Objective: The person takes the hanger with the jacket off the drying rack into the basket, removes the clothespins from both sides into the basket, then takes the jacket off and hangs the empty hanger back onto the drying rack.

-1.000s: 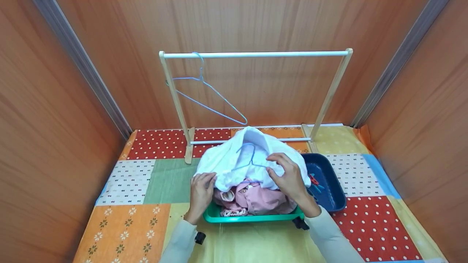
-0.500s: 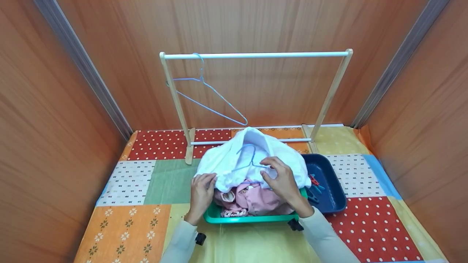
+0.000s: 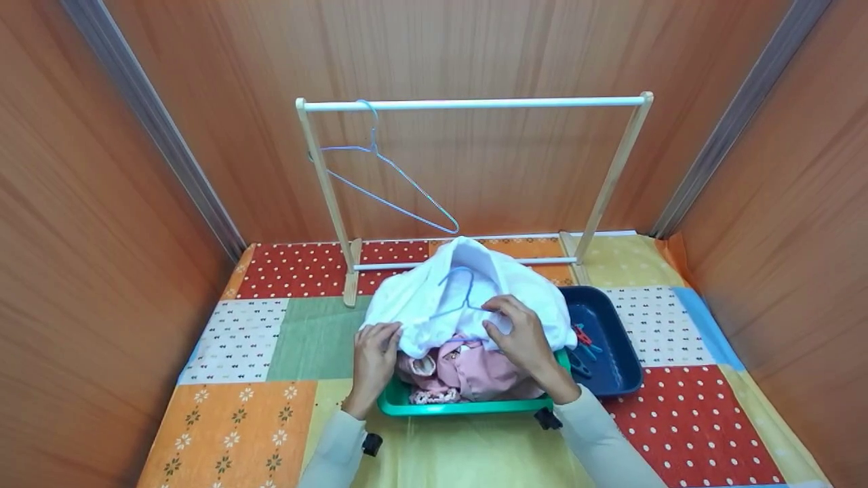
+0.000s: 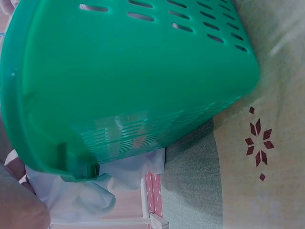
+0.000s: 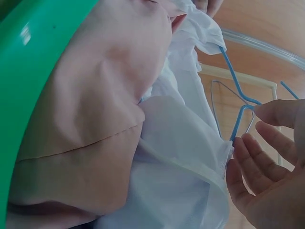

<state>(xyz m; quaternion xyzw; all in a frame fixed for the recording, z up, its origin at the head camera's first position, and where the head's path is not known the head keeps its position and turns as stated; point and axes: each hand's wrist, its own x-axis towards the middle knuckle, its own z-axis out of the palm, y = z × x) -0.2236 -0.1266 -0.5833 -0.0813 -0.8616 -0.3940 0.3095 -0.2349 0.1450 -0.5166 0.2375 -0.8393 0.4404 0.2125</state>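
Head view: Over the basket (image 3: 468, 408), left hand (image 3: 375, 351) and right hand (image 3: 525, 339) pinch a white shirt (image 3: 407, 288), likely soft and light, best held by its shoulders.

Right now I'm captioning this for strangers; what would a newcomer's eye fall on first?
Probably the white garment heaped over the green laundry basket, left hand and right hand on it, a blue hanger in its opening. Next, a bare wire hanger hooked on the clothes rack behind, toward its left end.
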